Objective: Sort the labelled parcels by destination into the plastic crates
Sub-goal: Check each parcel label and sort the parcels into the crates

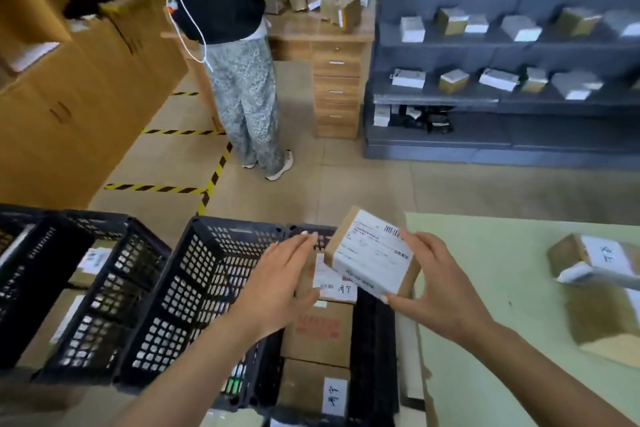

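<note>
A small cardboard parcel point(372, 255) with a white shipping label is tilted above the right black plastic crate point(214, 274). My right hand point(440, 282) grips its right and lower edges. My left hand point(280, 282) is just left of it, fingers spread and flat, apart from the parcel, over the crate's inside. In that crate lie several labelled parcels point(320, 333). A second black crate point(86, 284) to the left holds parcels point(91, 262) too.
A pale green table point(502, 305) at the right carries more labelled boxes point(595, 256). Another person point(239, 73) stands ahead by a wooden desk point(332, 55). Grey shelves point(502, 97) with small boxes are at the right, large cartons point(69, 97) at the left.
</note>
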`<action>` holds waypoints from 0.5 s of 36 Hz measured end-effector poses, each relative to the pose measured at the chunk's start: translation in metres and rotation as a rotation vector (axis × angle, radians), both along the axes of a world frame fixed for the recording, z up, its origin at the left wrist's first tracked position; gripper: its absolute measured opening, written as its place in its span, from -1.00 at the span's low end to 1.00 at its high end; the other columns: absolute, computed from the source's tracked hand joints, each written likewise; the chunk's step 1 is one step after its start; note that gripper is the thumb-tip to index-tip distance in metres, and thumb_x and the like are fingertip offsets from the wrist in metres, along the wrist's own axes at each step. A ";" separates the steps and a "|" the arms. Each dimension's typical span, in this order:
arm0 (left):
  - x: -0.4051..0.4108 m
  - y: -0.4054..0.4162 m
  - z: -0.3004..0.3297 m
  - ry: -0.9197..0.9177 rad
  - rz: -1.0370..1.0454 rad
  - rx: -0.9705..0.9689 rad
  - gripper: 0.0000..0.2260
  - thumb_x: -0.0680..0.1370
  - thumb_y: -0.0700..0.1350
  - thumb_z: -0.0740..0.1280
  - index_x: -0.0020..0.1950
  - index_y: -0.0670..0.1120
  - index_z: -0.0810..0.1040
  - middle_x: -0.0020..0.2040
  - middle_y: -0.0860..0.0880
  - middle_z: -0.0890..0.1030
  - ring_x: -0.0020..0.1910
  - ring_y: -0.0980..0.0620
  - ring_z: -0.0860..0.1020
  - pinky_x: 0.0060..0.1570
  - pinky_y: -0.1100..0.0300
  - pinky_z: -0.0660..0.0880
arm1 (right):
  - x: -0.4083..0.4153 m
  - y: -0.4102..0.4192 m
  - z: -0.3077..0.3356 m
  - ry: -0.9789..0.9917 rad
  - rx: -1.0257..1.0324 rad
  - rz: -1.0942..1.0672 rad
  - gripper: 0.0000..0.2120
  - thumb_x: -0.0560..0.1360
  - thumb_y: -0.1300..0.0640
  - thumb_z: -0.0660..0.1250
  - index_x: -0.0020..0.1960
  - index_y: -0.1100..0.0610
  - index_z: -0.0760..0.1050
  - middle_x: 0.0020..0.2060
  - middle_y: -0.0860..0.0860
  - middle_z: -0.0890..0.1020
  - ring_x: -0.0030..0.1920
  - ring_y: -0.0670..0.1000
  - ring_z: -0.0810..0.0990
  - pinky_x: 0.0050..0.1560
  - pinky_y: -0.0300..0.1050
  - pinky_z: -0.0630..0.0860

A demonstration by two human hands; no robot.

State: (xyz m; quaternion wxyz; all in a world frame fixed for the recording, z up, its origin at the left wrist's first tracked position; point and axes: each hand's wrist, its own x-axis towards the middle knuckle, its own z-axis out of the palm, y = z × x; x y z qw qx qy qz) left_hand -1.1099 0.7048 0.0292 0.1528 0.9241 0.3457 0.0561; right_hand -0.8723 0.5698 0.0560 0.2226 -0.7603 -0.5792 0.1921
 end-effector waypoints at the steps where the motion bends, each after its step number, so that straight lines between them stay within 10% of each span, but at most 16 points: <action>1: 0.003 0.006 -0.003 0.011 -0.020 -0.021 -0.25 0.55 0.19 0.29 0.58 0.05 -0.08 0.57 0.13 0.03 0.53 0.15 -0.01 0.51 0.18 -0.14 | -0.002 0.002 -0.004 -0.001 -0.016 -0.021 -0.04 0.31 -0.13 0.51 0.55 -0.04 0.06 0.31 -0.23 0.15 0.25 -0.26 0.19 0.13 -0.49 0.16; 18: 0.027 0.099 -0.104 0.156 -0.359 -0.237 -0.28 0.57 0.13 0.27 0.59 -0.06 -0.01 0.53 0.01 0.23 0.48 0.01 0.21 0.45 0.11 0.11 | -0.064 0.056 -0.112 -0.012 -0.334 -0.350 0.08 0.23 -0.46 0.21 0.56 -0.06 -0.18 0.31 0.03 0.25 0.29 -0.01 0.25 0.25 -0.18 0.33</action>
